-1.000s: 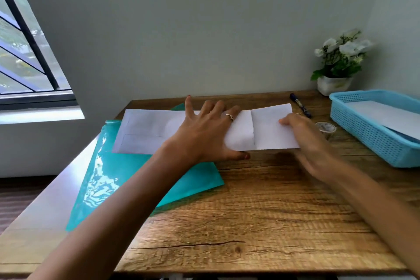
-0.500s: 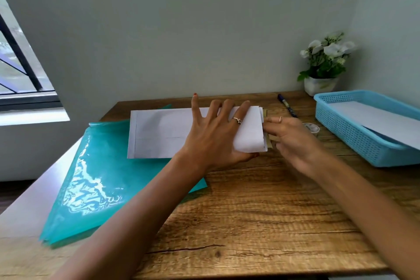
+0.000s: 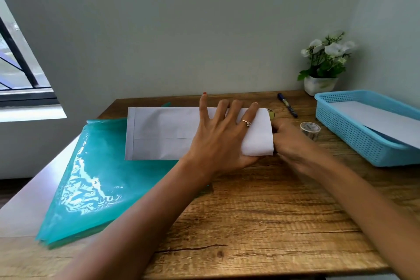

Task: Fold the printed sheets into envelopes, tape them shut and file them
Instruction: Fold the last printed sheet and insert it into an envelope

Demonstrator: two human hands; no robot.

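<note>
The folded sheet (image 3: 172, 133) lies flat near the far edge of the desk (image 3: 261, 211), its left end overlapping the teal plastic folder (image 3: 91, 177). The left hand (image 3: 222, 138) rests on the sheet's right half, fingers straight and spread, palm pressing the paper down. The right hand (image 3: 293, 143) is at the sheet's right edge, touching the fold; its fingers are blurred and partly hidden behind the paper, so whether they pinch it cannot be told.

One second ago the right end of the sheet extended flat beyond the left hand; that flap is now folded over, and the sheet ends at a rounded fold just beside the left hand's little finger. The right hand has moved inward with the fold.

A tape roll (image 3: 310, 129) stands just right of the right hand. A marker (image 3: 287, 105) lies behind it. The blue basket (image 3: 354, 141), holding white paper, sits at the right edge; a potted plant (image 3: 322, 68) occupies the far right corner.
</note>
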